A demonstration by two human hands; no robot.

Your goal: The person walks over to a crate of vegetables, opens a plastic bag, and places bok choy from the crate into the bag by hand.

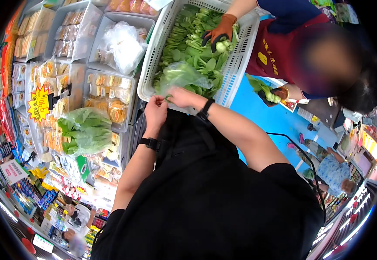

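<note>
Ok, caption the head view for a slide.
Left hand and right hand at a clear bag over a white crate of leafy greens, a co-worker's gloved hand among them.

White crate (242, 52); green vegetables (184, 43); blue floor (245, 106); maroon apron (271, 45); orange-black glove (223, 29).

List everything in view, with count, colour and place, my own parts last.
Crate: 1, white, top centre
Leafy greens: many, green, inside the crate
Clear bag: 1, see-through with green inside, at the crate's near end
Bagged greens: 1 bag, green, on the packaged food
Packaged food: many, mostly yellow and orange, left
Plastic bundle: 1, white, upper left
Price sign: 1, yellow, left
Co-worker: 1, maroon apron, upper right
Gloves: 2, orange and black, on the co-worker
Wristbands: 2, black, your wrists
Left hand: 1, bare, beside the right
Right hand: 1, bare, holding the clear bag
</note>
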